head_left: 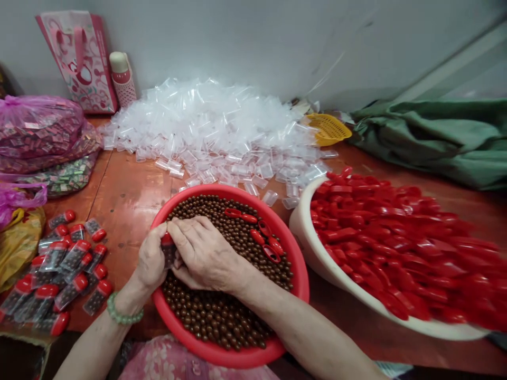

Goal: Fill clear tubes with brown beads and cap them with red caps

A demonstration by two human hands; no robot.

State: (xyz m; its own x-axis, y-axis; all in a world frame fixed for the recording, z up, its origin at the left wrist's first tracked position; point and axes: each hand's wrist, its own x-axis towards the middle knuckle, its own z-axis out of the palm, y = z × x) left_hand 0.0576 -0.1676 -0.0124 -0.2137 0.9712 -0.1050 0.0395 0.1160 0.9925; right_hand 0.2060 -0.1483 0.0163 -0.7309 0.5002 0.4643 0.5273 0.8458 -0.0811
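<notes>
Forearm (293,314) over basin (300,258) of balls (222,316); held bottle (169,254) probably filled.

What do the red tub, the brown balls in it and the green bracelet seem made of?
Red tub: probably plastic, smooth with a soft sheen along its evenly colored rim. Brown balls: glossy, by their small bright highlights; candy, plastic or something else, I can't tell. Green bracelet: perhaps polished stone or glass, its pale beads looking slightly translucent.

A plain grey wall (245,42) fills the top of the frame, with faint scuffs and a slanting pale strip (455,66) at upper right. Below spreads a reddish-brown surface (127,195), a dark seam at left, softly reflecting light.
</notes>
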